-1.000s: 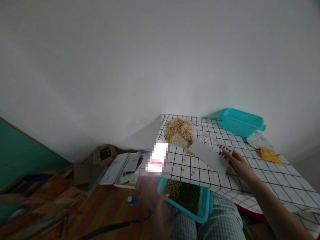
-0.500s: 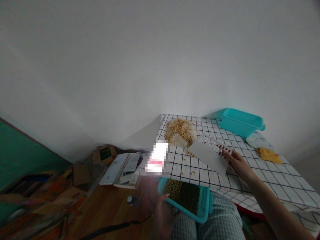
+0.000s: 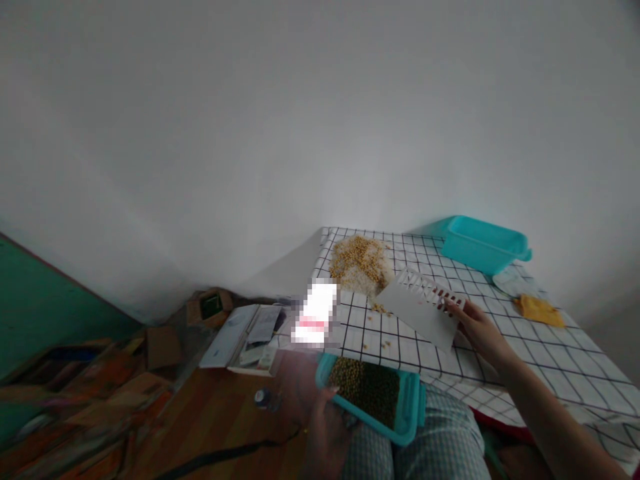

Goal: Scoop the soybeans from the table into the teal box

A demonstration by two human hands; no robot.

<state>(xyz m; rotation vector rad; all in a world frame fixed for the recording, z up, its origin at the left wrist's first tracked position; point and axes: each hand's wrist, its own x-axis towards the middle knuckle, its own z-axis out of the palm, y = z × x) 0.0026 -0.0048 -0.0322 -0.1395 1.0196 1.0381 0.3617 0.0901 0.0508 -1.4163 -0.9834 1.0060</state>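
Observation:
In my right hand is a flat white sheet with a row of slots along its far edge, pinched at its right end. The sheet leans over the table beside a pile of yellow soybeans and pale grains. My left hand grips the left side of a turquoise plastic basin at my lap, thumb over the rim. Yellow beans fill the basin's left part and dark green beans its right. The basin hides most of the left fingers.
An empty-looking turquoise bin stands at the table's back right, with a yellow cloth nearer me. A checked cloth covers the table. A blurred bright patch lies at the left table edge. Boxes and an open case lie on the floor.

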